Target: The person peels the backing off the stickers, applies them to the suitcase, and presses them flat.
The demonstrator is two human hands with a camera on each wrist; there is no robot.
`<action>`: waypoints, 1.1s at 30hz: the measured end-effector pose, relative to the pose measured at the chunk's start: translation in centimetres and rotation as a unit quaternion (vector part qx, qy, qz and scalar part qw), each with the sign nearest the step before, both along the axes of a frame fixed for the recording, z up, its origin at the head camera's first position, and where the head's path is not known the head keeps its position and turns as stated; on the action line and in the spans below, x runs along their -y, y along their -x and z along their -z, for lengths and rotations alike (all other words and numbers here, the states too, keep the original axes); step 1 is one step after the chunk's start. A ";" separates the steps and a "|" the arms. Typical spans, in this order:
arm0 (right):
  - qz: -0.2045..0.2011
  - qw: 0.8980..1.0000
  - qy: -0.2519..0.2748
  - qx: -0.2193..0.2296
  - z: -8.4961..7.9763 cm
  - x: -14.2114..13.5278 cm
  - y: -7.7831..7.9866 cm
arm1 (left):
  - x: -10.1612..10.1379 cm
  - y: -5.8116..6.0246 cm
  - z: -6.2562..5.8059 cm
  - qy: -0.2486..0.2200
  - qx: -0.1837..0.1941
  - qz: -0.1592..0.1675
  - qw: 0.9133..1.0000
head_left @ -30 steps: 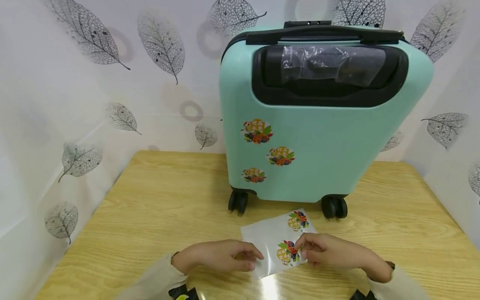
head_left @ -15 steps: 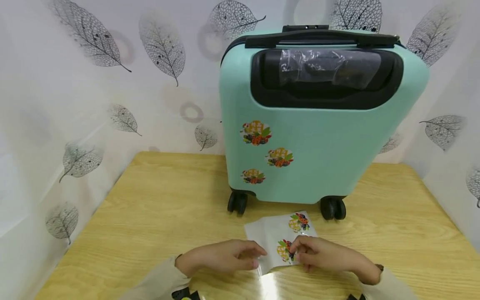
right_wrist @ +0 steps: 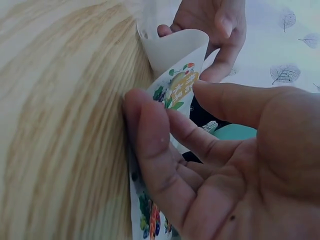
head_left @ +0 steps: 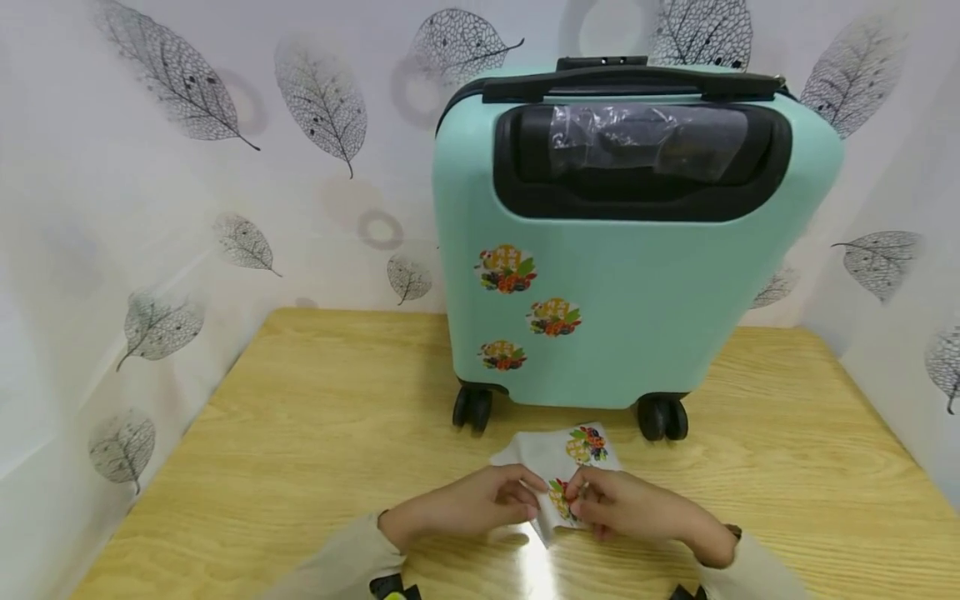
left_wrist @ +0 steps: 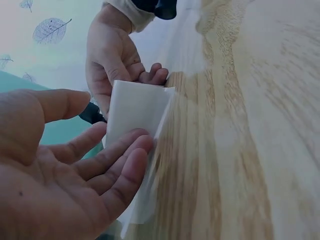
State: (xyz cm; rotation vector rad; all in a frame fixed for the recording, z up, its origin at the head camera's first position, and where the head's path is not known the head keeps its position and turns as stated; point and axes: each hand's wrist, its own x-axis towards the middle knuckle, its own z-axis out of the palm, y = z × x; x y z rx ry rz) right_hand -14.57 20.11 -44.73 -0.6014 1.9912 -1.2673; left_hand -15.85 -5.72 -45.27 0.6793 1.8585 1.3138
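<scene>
Touching the Chinese-lettered fruit sticker sheet [head_left: 551, 457], the left hand [head_left: 480, 502] keeps its grip loose, though whether the right hand [head_left: 633, 504] pinches I can't tell.

Left grip [head_left: 480, 502] loosely bent; right grip [head_left: 633, 504] curled, its hold unclear.

is a light wood-grain surface [head_left: 315, 417]. carries a mint-green suitcase [head_left: 637, 308] toward the back, standing upright on black wheels [head_left: 663, 417]. bears, just in front of these, a white sheet [head_left: 543, 454] with fruit stickers [head_left: 587, 446], partly bent up. shows bright glare [head_left: 537, 571] near the front.
</scene>
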 end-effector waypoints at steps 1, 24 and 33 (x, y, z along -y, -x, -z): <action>0.002 1.000 -0.001 0.001 0.0 0.0 0.0 | -0.2 0.1 0.0 -0.001 0.003 -0.009 1.000; -0.017 0.999 -0.012 -0.043 -0.5 1.3 0.3 | -2.1 0.0 0.8 -0.036 0.032 -0.117 0.992; 0.005 0.999 -0.019 -0.039 -0.4 2.2 0.4 | -2.1 0.0 0.9 -0.038 0.028 -0.120 0.992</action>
